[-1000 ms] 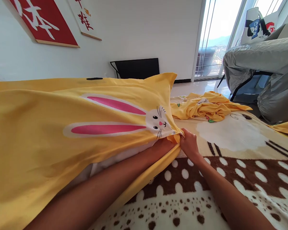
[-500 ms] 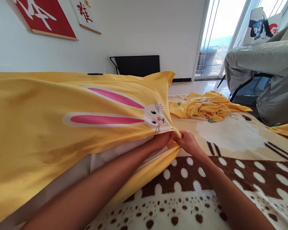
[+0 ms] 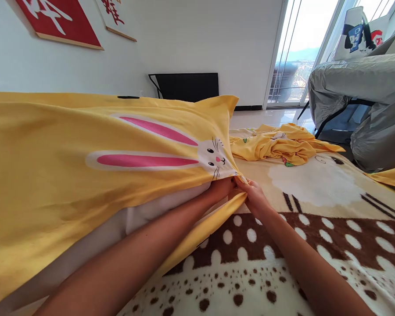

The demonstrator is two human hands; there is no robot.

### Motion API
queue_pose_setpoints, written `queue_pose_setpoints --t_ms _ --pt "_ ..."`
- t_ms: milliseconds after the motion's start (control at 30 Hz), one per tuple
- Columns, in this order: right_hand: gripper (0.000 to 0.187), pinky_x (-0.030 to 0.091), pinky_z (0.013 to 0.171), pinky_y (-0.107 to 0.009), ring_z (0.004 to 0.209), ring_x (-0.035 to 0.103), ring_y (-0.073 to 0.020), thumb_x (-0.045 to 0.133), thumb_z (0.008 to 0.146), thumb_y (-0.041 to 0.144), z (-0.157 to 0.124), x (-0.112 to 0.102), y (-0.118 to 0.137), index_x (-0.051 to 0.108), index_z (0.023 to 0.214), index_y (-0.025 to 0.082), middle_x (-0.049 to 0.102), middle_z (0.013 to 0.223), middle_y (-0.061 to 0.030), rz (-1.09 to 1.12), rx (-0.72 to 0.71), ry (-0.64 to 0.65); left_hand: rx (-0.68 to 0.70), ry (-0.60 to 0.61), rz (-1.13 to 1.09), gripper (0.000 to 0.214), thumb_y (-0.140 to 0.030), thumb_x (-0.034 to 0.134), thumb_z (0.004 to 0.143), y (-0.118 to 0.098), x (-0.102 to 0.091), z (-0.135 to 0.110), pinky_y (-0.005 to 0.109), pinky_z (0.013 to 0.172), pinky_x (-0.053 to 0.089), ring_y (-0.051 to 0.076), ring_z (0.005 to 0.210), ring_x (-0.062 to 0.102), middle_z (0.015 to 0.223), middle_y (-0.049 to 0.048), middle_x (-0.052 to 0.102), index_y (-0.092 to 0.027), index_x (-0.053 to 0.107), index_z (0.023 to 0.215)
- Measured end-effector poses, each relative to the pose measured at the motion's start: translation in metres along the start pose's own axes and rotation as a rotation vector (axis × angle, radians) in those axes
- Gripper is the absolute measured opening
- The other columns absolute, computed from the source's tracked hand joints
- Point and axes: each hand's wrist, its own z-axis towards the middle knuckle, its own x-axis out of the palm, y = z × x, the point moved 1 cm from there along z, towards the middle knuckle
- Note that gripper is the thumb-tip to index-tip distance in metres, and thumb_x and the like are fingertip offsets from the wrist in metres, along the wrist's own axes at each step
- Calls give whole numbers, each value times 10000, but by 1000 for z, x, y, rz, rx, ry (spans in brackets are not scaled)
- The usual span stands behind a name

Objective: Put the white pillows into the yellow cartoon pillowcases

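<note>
Hidden: the fingers of the left hand (image 3: 222, 188) are tucked under the hem of the yellow cover (image 3: 52, 184), so I cannot tell whether they are spread or closed on anything.
Cut off: the cover runs out of the picture at the left and bottom edges; both upper arms are out of view.
Hard to make out: the white filling (image 3: 141, 214) shows only as a strip in the cover's open mouth, and how far in it reaches cannot be seen.
Left arm: stretched forward from bottom left, forearm lying in the opening between the upper and lower layers of the cover, over the filling.
Right arm: reaches in from bottom right, wrist low over the blanket (image 3: 316, 232).
Right hand (image 3: 256, 198): fingers narrow, pinched on the cover's hem just below the bunny face (image 3: 216, 159), touching the left hand.
Yellow cover: spread across the left half of the view, its top layer lifted, the pink ears pointing left, its near corner between the two hands.
Blanket: brown and cream with dots, lying under the hands and cover.
Crumpled yellow cloth (image 3: 279, 147): on the blanket beyond the hands, apart from them.
Background: grey covered sofa (image 3: 365, 87) at right, black panel (image 3: 187, 86) against the wall, glass door (image 3: 292, 52) beside it.
</note>
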Motion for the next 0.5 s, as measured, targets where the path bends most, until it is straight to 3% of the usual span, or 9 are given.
queue_pose_setpoints --t_ms 167,233,367,500 --pt "25 304 607 -259 675 483 -173 552 586 186 9 -13 -2 540 608 189 569 625 -25 -337 6 -100 -42 57 51 228 -353 560 888 1 5 -2 417 904 480 197 978 591 1023 56 633 -141 631 931" --pt "66 271 611 -266 670 465 -172 507 569 129 14 -13 -2 515 564 194 552 606 -30 -436 -3 -135 -31 90 16 194 -319 562 887 6 8 0 409 903 479 190 959 598 996 50 643 -139 632 903" --pt "74 250 596 -269 639 445 -169 477 598 135 19 -9 0 519 593 196 561 622 -30 -522 -21 -172 33 149 -101 125 -129 523 825 11 13 3 380 930 463 195 936 613 947 45 685 -138 646 799" --pt "40 259 583 -260 646 452 -166 487 651 200 17 -10 1 513 620 195 573 639 -23 -498 -52 -212 118 200 -186 169 -70 499 712 7 13 4 344 904 475 194 880 623 868 17 707 -153 646 718"
